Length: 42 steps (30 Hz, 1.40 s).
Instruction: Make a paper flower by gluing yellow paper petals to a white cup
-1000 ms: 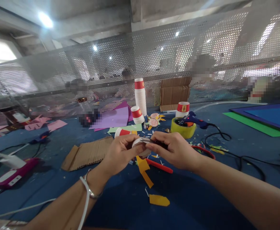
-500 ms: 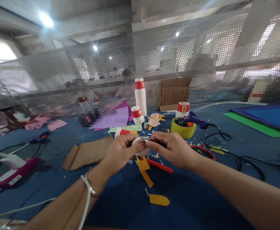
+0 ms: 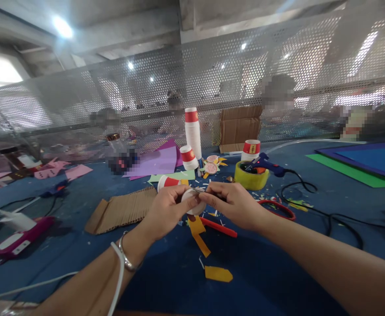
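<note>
Over the middle of the table, my left hand (image 3: pixel 166 210) is closed, with its thumb and fingers pinching a white round paper piece (image 3: pixel 192 208). My right hand (image 3: pixel 236 204) is closed too, holding a thin grey metal-looking tool (image 3: pixel 199 190) whose tip lies at the upper edge of the white piece; the rest of the tool is hidden by the fingers. Below the hands lie orange paper strips (image 3: pixel 200 243) and an orange paper tag (image 3: pixel 218 274). Beneath the right hand a red bar-like handle (image 3: pixel 220 228) shows. Just behind the left hand a red and white paper cup (image 3: pixel 168 181) lies tipped.
Behind stand a tall stack of paper cups (image 3: pixel 192 136), a yellow tape roll (image 3: pixel 251 177) with a blue glue gun (image 3: pixel 268 165) resting on it, and more cups (image 3: pixel 250 149). Corrugated cardboard (image 3: pixel 123 210) lies left; a pink power strip (image 3: pixel 21 237) and cables lie further left.
Both hands keep nearly the same place and grip. The right hand and the thin tool shift very slightly against the white piece.
</note>
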Each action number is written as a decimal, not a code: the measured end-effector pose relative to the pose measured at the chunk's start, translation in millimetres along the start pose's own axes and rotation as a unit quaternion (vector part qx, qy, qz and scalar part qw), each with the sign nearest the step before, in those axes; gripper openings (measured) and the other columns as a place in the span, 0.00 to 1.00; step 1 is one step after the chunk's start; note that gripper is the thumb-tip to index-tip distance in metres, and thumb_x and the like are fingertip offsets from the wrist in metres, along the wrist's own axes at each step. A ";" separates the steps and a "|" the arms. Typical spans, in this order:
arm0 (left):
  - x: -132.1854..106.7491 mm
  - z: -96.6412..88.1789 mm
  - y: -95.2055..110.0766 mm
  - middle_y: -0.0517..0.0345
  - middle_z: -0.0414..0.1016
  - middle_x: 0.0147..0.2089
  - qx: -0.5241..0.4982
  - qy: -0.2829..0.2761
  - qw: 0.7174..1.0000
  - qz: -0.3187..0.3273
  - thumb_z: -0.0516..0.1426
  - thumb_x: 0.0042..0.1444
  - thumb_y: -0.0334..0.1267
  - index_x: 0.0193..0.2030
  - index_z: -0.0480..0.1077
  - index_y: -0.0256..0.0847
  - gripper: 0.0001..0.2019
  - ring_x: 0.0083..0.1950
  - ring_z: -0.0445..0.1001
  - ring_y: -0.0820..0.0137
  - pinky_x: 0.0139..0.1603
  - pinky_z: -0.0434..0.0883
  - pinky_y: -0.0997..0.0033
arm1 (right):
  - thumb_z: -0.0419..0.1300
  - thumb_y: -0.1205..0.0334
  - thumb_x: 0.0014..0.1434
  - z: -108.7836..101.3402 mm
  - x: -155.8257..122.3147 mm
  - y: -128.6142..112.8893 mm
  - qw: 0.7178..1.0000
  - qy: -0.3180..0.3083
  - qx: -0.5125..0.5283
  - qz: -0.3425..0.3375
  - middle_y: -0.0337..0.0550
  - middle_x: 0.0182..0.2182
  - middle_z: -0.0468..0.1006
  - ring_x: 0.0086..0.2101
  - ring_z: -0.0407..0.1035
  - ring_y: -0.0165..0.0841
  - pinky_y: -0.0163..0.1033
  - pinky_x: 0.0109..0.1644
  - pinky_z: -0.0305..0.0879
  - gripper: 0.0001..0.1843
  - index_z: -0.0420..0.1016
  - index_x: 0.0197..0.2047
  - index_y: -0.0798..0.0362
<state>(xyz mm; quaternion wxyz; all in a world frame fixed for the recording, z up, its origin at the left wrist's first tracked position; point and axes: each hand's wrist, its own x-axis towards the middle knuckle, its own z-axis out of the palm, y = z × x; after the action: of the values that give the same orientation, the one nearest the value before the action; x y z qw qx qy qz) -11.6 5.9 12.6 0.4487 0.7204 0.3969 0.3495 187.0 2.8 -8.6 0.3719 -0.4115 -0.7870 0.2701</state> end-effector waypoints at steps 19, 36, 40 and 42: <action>0.0 6.1 -5.3 0.58 0.72 0.29 0.028 0.039 0.999 0.005 0.61 0.55 0.50 0.32 0.70 0.38 0.15 0.27 0.72 0.74 0.22 0.64 0.76 | 0.52 0.49 0.66 2.7 0.3 0.0 0.999 0.009 0.039 0.005 0.34 0.21 0.59 0.24 0.52 0.29 0.39 0.27 0.49 0.20 0.61 0.25 0.50; 0.6 5.4 -6.6 0.60 0.70 0.29 0.007 0.027 1.000 0.005 0.61 0.56 0.49 0.34 0.70 0.38 0.15 0.26 0.68 0.76 0.21 0.66 0.77 | 0.51 0.50 0.66 2.8 2.5 -2.7 0.999 0.004 0.034 0.008 0.35 0.22 0.59 0.24 0.52 0.29 0.39 0.28 0.49 0.20 0.61 0.25 0.50; -0.5 6.5 -6.1 0.60 0.70 0.29 0.006 0.036 0.999 0.007 0.61 0.56 0.49 0.33 0.69 0.38 0.15 0.26 0.68 0.76 0.22 0.67 0.77 | 0.51 0.50 0.66 2.8 2.4 -3.0 0.999 0.008 0.038 0.009 0.34 0.22 0.58 0.24 0.52 0.29 0.39 0.28 0.49 0.20 0.60 0.25 0.50; -0.8 6.3 -5.2 0.60 0.69 0.29 0.004 0.034 0.999 0.005 0.62 0.56 0.49 0.33 0.69 0.38 0.14 0.26 0.68 0.76 0.22 0.67 0.77 | 0.51 0.49 0.66 2.7 2.0 -3.0 0.999 0.008 0.038 0.011 0.34 0.22 0.58 0.24 0.52 0.29 0.39 0.28 0.48 0.21 0.59 0.25 0.50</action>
<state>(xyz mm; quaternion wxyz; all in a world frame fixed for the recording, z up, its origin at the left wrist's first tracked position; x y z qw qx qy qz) -7.8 4.3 5.5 0.4306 0.7116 0.4097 0.3745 182.7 2.7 -7.3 0.3904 -0.4081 -0.7687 0.3004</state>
